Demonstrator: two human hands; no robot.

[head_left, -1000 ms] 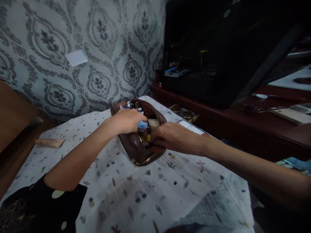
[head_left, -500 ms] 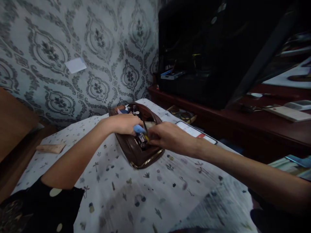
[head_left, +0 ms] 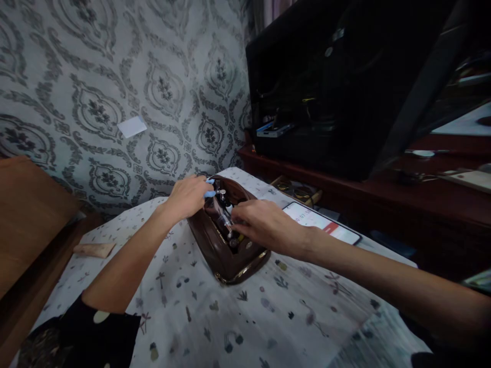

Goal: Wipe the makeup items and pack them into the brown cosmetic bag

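Observation:
A brown zip pouch point(head_left: 226, 253) lies open on a patterned white cloth point(head_left: 245, 317). Several small items fill it, among them metal-capped tubes. My left hand point(head_left: 187, 197) rests at the pouch's far left rim, fingers curled round a small light blue item point(head_left: 209, 194). My right hand point(head_left: 261, 222) reaches over the pouch's right side with fingers bent down into the opening, pinching a slim tube point(head_left: 222, 217) that lies along the mouth.
A phone point(head_left: 326, 230) with a lit screen lies on the cloth right of the pouch. A beige tube point(head_left: 94, 249) lies at the cloth's left edge. A dark wooden shelf point(head_left: 383, 199) with a black unit stands at the right. Patterned wallpaper is behind.
My left hand has moved the blue item from the pouch's middle to its far left rim. My right hand has shifted onto the slim tube. The view has shifted, so the pouch sits lower in the frame.

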